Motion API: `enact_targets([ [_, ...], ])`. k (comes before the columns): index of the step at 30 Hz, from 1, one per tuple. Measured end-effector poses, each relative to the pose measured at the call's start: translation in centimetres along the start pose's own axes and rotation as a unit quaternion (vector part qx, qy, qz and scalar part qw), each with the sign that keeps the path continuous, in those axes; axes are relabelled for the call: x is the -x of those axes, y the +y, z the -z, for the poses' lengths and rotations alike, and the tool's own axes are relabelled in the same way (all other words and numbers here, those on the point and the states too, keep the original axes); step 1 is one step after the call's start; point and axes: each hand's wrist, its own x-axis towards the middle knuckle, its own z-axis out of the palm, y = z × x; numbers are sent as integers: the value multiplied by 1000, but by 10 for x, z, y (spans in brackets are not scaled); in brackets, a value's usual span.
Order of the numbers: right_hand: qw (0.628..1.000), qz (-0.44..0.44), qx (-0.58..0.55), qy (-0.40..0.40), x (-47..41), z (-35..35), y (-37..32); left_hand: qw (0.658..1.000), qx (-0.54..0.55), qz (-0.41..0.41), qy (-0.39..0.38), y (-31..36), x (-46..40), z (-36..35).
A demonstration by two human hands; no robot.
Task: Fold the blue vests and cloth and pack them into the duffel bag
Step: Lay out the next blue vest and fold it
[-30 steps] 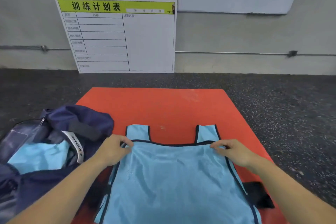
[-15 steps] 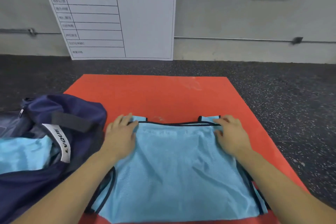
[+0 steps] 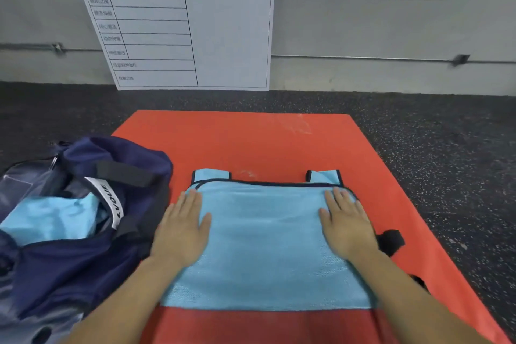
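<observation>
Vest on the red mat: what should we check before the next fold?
1. Vest folded once, bottom edge up near the neckline: ok.
2. Left hand flat on the vest's left side: ok.
3. Right hand flat on its right side: ok.
4. Fabric between the hands smooth: ok.
5. Straps lined up under the fold: cannot tell, only their tips show.
6. Bag open beside the mat, with blue cloth already inside: ok.
</observation>
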Motion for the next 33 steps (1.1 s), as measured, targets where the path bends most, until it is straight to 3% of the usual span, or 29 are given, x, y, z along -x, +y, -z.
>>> enact_targets([
  [2, 998, -33, 40, -19, -4, 10, 13, 999, -18, 29, 18, -11, 0, 7],
  [4, 999, -19, 45, -4, 0, 16, -17, 998, -34, 10, 57, 14, 4, 9],
  [7, 994, 101, -13, 33, 29, -8, -94, 993, 19, -103, 55, 86, 23, -7],
  [9, 988, 148, -41, 13, 51, -19, -108, 992, 39, -118, 36, 105, 36, -13],
  [15, 1000, -12, 17, 0, 52, 10, 18, 1000, -6, -19, 21, 22, 48, -1],
  [17, 998, -43, 34, -2, 56, 18, 23, 999, -24, -2, 23, 13, 49, 7],
  [21, 993, 101, -13, 52, 78, -10, -83, 997, 0, -70, 26, 80, 59, -4],
  [24, 986, 156, -53, 28, 99, -25, -119, 996, 24, -91, -3, 99, 78, -11],
  [30, 999, -9, 48, 5, 89, 2, 1, 999, -22, -19, 41, 9, 82, 4],
  [33, 999, -33, 22, 4, 85, 14, -11, 999, -37, -31, 4, 28, 79, 7],
])
